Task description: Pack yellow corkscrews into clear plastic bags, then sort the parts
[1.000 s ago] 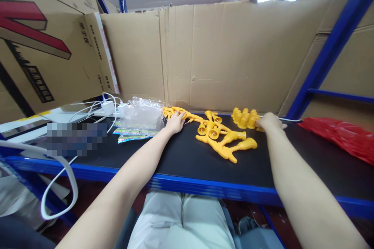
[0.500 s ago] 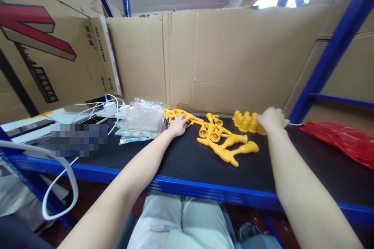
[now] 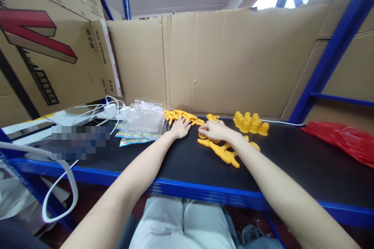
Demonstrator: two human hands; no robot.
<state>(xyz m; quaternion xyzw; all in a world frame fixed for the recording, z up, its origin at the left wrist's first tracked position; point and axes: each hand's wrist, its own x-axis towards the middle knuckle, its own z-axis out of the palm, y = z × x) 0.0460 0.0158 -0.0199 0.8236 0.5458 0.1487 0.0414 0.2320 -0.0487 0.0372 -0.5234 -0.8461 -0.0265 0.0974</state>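
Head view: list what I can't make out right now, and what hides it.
All in the head view:
- Right hand: its grip, if any; its own back hides the palm, and hand and forearm cover parts of the yellow figures.
- Left hand: what lies beneath its palm; the hand covers it.
- Red plastic: its right end; cut off by the right edge.
- Blurred patch: what it shows; pixelated.

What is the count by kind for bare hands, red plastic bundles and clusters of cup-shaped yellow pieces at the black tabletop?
Hands (left hand, right hand): 2
Red plastic bundle: 1
Cluster of cup-shaped yellow pieces: 1
Total: 4
Branched yellow pieces overlap too much to count.
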